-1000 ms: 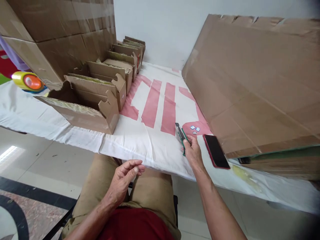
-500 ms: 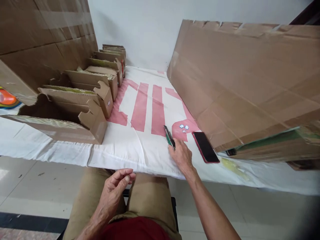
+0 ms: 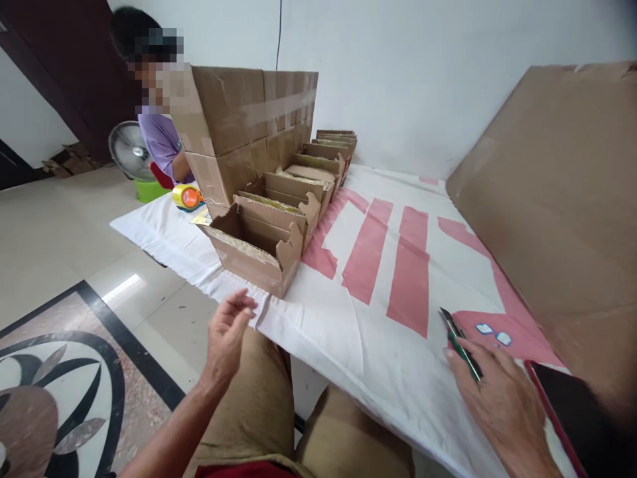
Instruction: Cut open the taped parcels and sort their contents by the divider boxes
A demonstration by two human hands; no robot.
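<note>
Head view: right hand (image 3: 500, 398) on green utility knife (image 3: 460, 345), no readable writing.

You see one box cutter (image 3: 460, 344), one phone (image 3: 577, 418), one tape roll (image 3: 186, 196), one fan (image 3: 127, 150), and two small labels (image 3: 492, 333).

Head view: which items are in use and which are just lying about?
In use:
right hand on green utility knife
left hand near open cardboard box

Lying about:
phone
tape roll
fan
flat cardboard sheet
</note>
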